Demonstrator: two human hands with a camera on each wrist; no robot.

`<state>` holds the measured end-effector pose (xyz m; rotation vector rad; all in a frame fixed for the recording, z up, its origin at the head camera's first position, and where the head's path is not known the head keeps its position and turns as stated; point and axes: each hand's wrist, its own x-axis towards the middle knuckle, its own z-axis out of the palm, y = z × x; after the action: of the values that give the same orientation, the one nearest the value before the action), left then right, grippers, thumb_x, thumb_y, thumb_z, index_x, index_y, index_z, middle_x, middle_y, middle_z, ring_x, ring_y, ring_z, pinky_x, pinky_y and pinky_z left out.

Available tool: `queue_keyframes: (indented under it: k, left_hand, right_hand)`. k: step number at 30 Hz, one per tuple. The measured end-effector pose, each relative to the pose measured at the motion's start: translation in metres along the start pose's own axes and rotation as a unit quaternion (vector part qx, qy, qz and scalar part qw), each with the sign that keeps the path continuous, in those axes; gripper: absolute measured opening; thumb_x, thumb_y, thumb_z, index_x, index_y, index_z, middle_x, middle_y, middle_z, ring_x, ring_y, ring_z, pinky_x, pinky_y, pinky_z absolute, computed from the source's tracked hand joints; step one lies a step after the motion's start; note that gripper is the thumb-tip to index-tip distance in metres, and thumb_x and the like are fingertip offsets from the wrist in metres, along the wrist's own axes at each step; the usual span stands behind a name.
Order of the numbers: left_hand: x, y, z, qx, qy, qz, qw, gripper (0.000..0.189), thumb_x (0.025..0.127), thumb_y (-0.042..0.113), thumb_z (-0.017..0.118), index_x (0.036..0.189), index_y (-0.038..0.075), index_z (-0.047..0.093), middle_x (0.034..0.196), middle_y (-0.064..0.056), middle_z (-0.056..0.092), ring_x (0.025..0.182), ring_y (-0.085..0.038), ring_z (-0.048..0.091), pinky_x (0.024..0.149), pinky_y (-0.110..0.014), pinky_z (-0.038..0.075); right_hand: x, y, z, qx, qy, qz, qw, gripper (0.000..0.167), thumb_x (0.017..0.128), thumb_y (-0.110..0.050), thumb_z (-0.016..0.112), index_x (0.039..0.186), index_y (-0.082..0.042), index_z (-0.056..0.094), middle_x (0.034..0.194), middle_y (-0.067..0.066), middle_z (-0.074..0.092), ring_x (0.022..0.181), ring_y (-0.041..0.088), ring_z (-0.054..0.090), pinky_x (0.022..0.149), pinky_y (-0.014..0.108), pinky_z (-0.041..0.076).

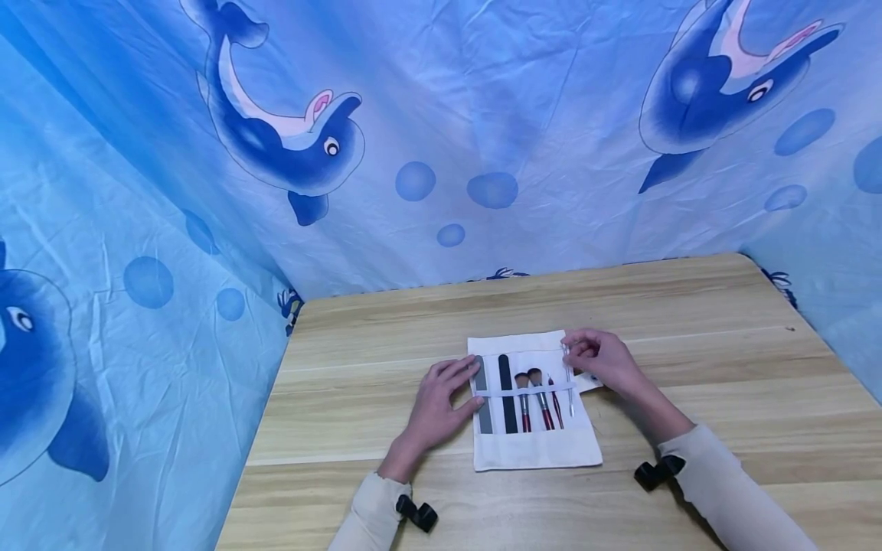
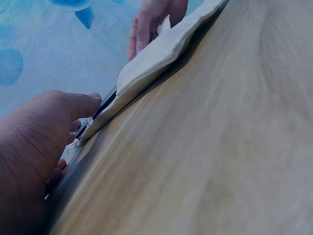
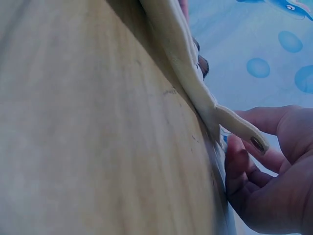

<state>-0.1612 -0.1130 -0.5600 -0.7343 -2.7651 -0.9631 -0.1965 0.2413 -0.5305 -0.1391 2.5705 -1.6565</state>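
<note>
An off-white cloth tool case [image 1: 537, 453] lies unfolded on the table. An elastic band across it holds a grey nail file [image 1: 485, 417], a black nail file [image 1: 508, 405], two makeup brushes [image 1: 536, 376] with red handles, a slim red-handled tool [image 1: 556, 402] and a thin silvery rod-like tool [image 1: 571, 402]. My left hand [image 1: 436, 405] rests at the case's left edge, its fairly straight fingertips by the grey file. With my right hand [image 1: 602, 358] I pinch the top of the thin silvery tool at the upper right corner. Its tip is hidden by my fingers.
A cloth strap with a metal snap [image 3: 257, 143] sticks out from the case's right side, close to my right hand. The wooden table [image 1: 372, 321] ends at the blue dolphin-printed curtain [image 1: 441, 130] behind and at the sides.
</note>
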Motion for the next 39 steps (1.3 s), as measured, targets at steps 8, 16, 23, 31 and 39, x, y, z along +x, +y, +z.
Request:
queue_keyframes:
  k: [8, 16, 23, 31, 39]
  left_hand:
    - [0.0, 0.001, -0.001, 0.0, -0.001, -0.001, 1.0, 0.065, 0.102, 0.046, 0.076, 0.159, 0.018, 0.063, 0.169, 0.004, 0.054, 0.15, -0.034, 0.048, 0.123, -0.065, 0.036]
    - [0.001, 0.002, -0.002, -0.001, 0.001, 0.0, 1.0, 0.064, 0.101, 0.045, 0.076, 0.158, 0.017, 0.064, 0.168, 0.003, 0.055, 0.149, -0.034, 0.049, 0.122, -0.066, 0.037]
    - [0.001, 0.0, 0.0, 0.003, -0.008, -0.007, 0.9999, 0.065, 0.102, 0.048, 0.075, 0.159, 0.019, 0.062, 0.169, 0.004, 0.054, 0.151, -0.034, 0.047, 0.124, -0.067, 0.035]
    - [0.0, 0.002, -0.001, 0.003, -0.005, -0.002, 1.0, 0.065, 0.102, 0.049, 0.074, 0.159, 0.019, 0.062, 0.169, 0.004, 0.054, 0.15, -0.034, 0.048, 0.123, -0.067, 0.036]
    - [0.0, 0.001, 0.0, 0.0, -0.003, 0.0, 1.0, 0.066, 0.102, 0.048, 0.074, 0.16, 0.019, 0.062, 0.17, 0.003, 0.054, 0.15, -0.034, 0.048, 0.123, -0.067, 0.035]
  right_hand:
    - [-0.006, 0.002, -0.002, -0.043, -0.032, 0.015, 0.9984, 0.024, 0.096, -0.007, 0.083, 0.118, 0.001, 0.08, 0.088, 0.004, 0.066, 0.078, 0.019, 0.057, 0.065, 0.025, 0.047]
    - [-0.015, 0.0, 0.0, -0.051, -0.059, 0.022, 0.9967, 0.021, 0.096, -0.011, 0.085, 0.115, -0.003, 0.081, 0.086, 0.004, 0.06, 0.079, 0.022, 0.054, 0.065, 0.028, 0.044]
    - [-0.017, 0.003, -0.001, -0.055, -0.067, 0.01, 0.9962, 0.021, 0.096, -0.012, 0.085, 0.115, -0.004, 0.082, 0.087, 0.004, 0.06, 0.082, 0.021, 0.055, 0.067, 0.027, 0.044]
    - [-0.028, 0.0, -0.004, -0.099, -0.05, -0.048, 0.9926, 0.035, 0.095, -0.008, 0.086, 0.129, -0.002, 0.077, 0.096, 0.001, 0.068, 0.092, 0.019, 0.061, 0.079, 0.028, 0.05]
    - [-0.062, -0.01, -0.02, -0.183, -0.018, -0.104, 0.9774, 0.07, 0.096, -0.013, 0.087, 0.156, 0.002, 0.056, 0.092, 0.001, 0.059, 0.08, 0.013, 0.054, 0.067, 0.027, 0.049]
